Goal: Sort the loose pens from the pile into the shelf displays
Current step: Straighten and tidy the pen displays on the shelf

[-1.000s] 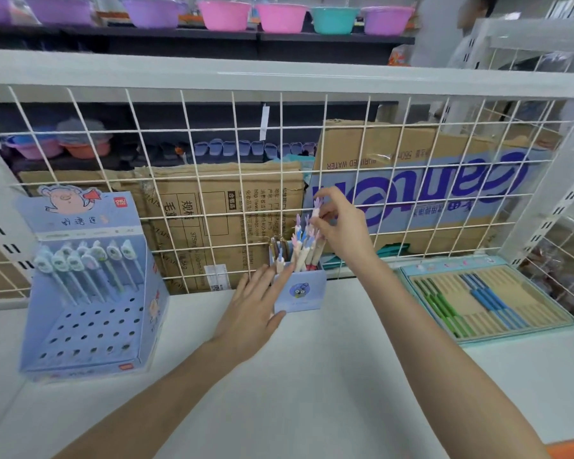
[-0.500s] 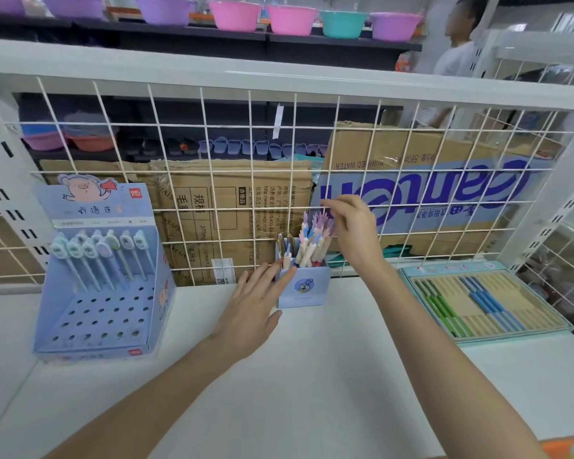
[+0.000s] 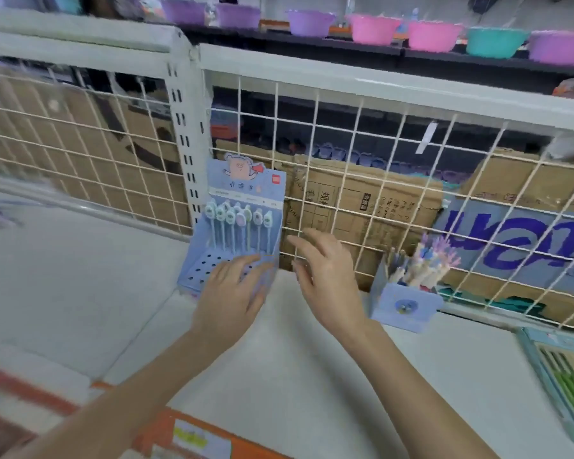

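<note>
On the white shelf: findings listed below.
Shelf surface: white shelf (image 3: pixel 80 293), backed by a wire grid panel (image 3: pixel 345 180) with cardboard boxes (image 3: pixel 362 210) behind it.
Blue display stand: blue perforated pen display (image 3: pixel 246 193) with a pig header card, standing against the grid just right of the slotted upright post (image 3: pixel 184 144).
Pens in stand: one row of cap-topped pens (image 3: pixel 237 215) upright in the back holes; front holes partly hidden by the hand.
Left hand: left hand (image 3: pixel 231 293) laid over the front of the blue display, fingers straight and spread, touching the perforated face; holds nothing.
Right hand: right hand (image 3: pixel 325 276) just beside the display's right edge, fingers loosely extended and apart, holding nothing (contact with the display cannot be told; motion blur).
Pen cup: small blue box holder (image 3: pixel 405 306) to the right, near the right wrist, packed with upright pastel pens (image 3: pixel 418 263).
Flat tray: tray of pens (image 3: pixel 564 376) at far right, cut off by the frame edge.
Upper shelf: row of purple, pink and teal plastic bowls (image 3: pixel 428 34).
</note>
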